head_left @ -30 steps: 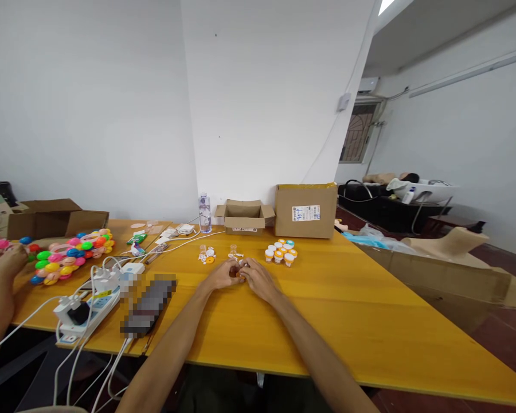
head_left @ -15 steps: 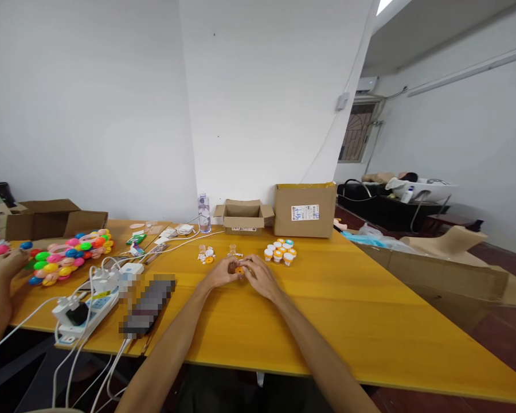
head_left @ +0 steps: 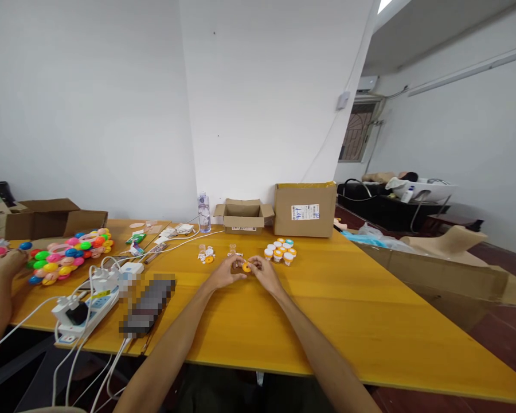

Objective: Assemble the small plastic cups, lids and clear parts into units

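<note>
An orange round lid (head_left: 246, 267) is pinched between the thumb and fingers of my right hand (head_left: 264, 274), just above the table. On its left, my left hand (head_left: 223, 275) curves with thumb and fingers apart, the fingertips close by the lid; whether they touch it I cannot tell. A small clear cup (head_left: 233, 249) stands behind my hands, with small white pieces partly hidden by my fingers. Farther left are another clear cup (head_left: 202, 249), a second orange lid (head_left: 208, 260) and several white pieces. Several small tubs (head_left: 277, 257) with white, orange and teal tops are grouped right of my hands.
An open carton (head_left: 243, 222), a larger carton (head_left: 284, 215) and a water bottle (head_left: 203, 213) line the wall. Leftward lie a power strip (head_left: 98, 307) with cables, a blurred dark device (head_left: 150, 307) and colourful balls (head_left: 64, 258). Another person's hand (head_left: 4, 267) is at far left.
My hands have drawn slightly apart and the orange lid has moved a little right and now shows more fully. My left thumb and fingers have spread.
</note>
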Demonstrator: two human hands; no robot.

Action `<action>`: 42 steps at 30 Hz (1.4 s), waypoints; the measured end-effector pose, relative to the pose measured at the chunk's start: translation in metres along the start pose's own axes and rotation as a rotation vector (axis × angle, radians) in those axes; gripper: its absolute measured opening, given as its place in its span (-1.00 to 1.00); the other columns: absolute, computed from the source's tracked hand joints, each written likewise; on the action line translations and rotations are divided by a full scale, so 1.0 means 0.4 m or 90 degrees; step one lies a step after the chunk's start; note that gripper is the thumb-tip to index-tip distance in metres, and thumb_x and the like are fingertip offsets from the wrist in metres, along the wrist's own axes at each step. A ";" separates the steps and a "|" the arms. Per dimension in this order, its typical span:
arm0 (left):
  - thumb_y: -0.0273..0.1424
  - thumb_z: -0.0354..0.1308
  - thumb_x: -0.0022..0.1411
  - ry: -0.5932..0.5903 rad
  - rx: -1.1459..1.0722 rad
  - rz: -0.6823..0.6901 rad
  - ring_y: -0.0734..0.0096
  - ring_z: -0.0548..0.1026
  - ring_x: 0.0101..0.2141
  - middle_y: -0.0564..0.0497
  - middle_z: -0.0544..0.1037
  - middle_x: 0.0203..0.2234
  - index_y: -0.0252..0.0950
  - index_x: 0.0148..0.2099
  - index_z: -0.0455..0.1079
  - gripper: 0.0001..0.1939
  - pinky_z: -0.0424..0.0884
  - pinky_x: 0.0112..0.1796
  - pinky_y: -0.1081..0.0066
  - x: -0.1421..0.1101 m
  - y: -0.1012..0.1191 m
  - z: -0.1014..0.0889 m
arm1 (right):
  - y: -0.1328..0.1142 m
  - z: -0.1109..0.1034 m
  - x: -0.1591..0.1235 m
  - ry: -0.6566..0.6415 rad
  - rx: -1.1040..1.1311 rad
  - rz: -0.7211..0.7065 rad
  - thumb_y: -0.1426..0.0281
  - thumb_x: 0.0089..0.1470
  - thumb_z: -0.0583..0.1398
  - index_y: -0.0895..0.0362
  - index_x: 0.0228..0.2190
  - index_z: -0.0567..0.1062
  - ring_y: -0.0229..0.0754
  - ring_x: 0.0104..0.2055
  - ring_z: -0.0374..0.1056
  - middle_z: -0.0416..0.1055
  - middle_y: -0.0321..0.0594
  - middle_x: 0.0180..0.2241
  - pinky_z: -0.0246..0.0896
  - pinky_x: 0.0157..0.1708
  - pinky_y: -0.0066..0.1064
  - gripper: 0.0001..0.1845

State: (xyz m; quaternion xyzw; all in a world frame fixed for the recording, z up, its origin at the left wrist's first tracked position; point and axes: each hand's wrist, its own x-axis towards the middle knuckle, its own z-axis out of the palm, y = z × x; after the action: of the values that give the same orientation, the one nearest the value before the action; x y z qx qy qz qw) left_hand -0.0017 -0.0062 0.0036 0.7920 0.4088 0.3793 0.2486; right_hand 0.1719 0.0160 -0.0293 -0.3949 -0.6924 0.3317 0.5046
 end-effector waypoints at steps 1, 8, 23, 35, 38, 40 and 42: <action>-0.39 0.32 -0.03 -0.013 0.006 -0.003 0.39 0.38 -0.33 0.02 0.46 -0.33 -0.27 -0.18 0.42 -0.69 0.33 -0.24 0.39 -0.001 -0.005 0.000 | 0.001 -0.008 0.001 0.022 -0.012 0.005 0.33 -0.01 0.16 0.10 -0.42 0.45 -0.15 -0.38 0.45 0.53 -0.24 -0.44 0.36 -0.33 -0.32 -0.89; -0.44 0.20 0.07 -0.071 0.077 -0.017 0.47 0.33 -0.46 0.07 0.41 -0.51 -0.30 -0.43 0.44 -0.95 0.26 -0.37 0.46 -0.002 -0.021 -0.005 | 0.005 -0.042 0.007 0.116 -0.101 0.067 0.43 -0.06 0.15 0.09 -0.51 0.48 -0.08 -0.38 0.49 0.56 -0.19 -0.46 0.39 -0.28 -0.25 -0.90; -0.46 0.17 0.10 0.017 0.015 -0.023 0.42 0.40 -0.43 0.04 0.52 -0.49 -0.30 -0.45 0.48 -0.89 0.31 -0.32 0.44 0.007 -0.031 -0.022 | -0.017 -0.019 0.003 0.017 -0.272 0.065 0.51 0.00 0.20 0.12 -0.32 0.59 -0.11 -0.28 0.48 0.57 -0.13 -0.28 0.33 -0.19 -0.32 -0.81; -0.40 0.15 0.11 0.251 -0.054 -0.025 0.42 0.45 -0.45 0.05 0.52 -0.53 -0.28 -0.47 0.44 -0.87 0.37 -0.32 0.42 0.024 -0.052 -0.042 | -0.044 0.012 -0.022 -0.123 -0.419 -0.094 0.44 0.15 0.13 0.04 -0.22 0.58 -0.13 -0.04 0.36 0.47 -0.15 -0.09 0.19 0.01 -0.31 -0.76; -0.39 0.15 0.10 0.247 -0.052 -0.033 0.41 0.45 -0.44 0.05 0.52 -0.53 -0.28 -0.47 0.44 -0.87 0.38 -0.32 0.41 0.023 -0.054 -0.040 | -0.051 0.010 -0.024 -0.114 -0.474 -0.076 0.37 0.17 0.12 0.04 -0.22 0.57 -0.11 -0.03 0.34 0.46 -0.13 -0.07 0.18 -0.01 -0.30 -0.77; -0.39 0.16 0.10 0.232 -0.050 -0.040 0.41 0.45 -0.44 0.06 0.53 -0.53 -0.27 -0.46 0.45 -0.88 0.38 -0.31 0.41 0.022 -0.053 -0.036 | -0.052 0.011 -0.023 -0.098 -0.514 -0.051 0.33 0.18 0.11 0.03 -0.18 0.55 -0.09 -0.02 0.32 0.45 -0.12 -0.06 0.18 -0.01 -0.27 -0.76; -0.40 0.16 0.10 0.214 -0.047 -0.042 0.40 0.45 -0.44 0.06 0.53 -0.52 -0.27 -0.45 0.45 -0.89 0.38 -0.31 0.40 0.020 -0.051 -0.032 | -0.052 0.014 -0.022 -0.092 -0.543 -0.036 0.30 0.19 0.11 0.00 -0.14 0.53 -0.07 -0.01 0.31 0.44 -0.13 -0.03 0.18 -0.01 -0.24 -0.74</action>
State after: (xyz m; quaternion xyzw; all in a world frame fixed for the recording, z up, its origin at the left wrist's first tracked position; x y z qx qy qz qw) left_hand -0.0182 0.0124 -0.0001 0.6939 0.4560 0.5127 0.2183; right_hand 0.1636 -0.0018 -0.0170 -0.5248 -0.8115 0.0292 0.2553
